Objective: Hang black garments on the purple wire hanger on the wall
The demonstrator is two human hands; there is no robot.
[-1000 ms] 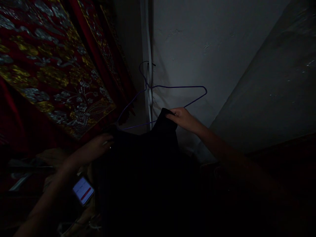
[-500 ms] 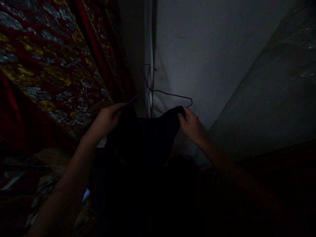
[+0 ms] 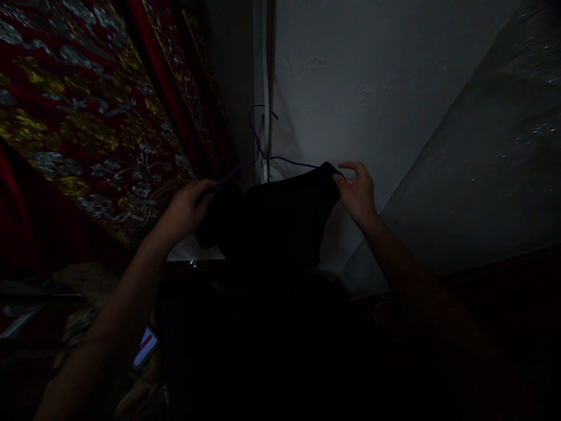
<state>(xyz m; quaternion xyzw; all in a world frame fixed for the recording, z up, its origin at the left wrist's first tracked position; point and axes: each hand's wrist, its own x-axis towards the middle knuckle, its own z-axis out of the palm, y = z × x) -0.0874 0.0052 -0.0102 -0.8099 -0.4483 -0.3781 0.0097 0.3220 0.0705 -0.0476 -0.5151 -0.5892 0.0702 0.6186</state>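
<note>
A dark garment (image 3: 284, 216), too dark to tell its exact kind, hangs on a thin purple wire clothes hanger (image 3: 289, 161). The hanger's hook is up by a pale vertical strip on the wall. My left hand (image 3: 186, 204) pinches the garment's left shoulder together with the hanger's left arm. At the other end, my right hand (image 3: 357, 190) grips the right shoulder edge between thumb and fingers, its index finger stretched out. The cloth covers the right tip of the hanger. Below, the garment's lower part merges into deep shadow.
Red cloth (image 3: 87, 117) with gold and silver patterns hangs at the left. Behind the hanger stands a pale wall (image 3: 372, 76), with a clear plastic-like sheet (image 3: 491, 152) to the right. A lit phone (image 3: 146, 348) lies among clutter at lower left.
My right hand has moved up and outward, drawing the garment's right shoulder over the hanger's right end, which was bare. My left hand stays at the left shoulder.
</note>
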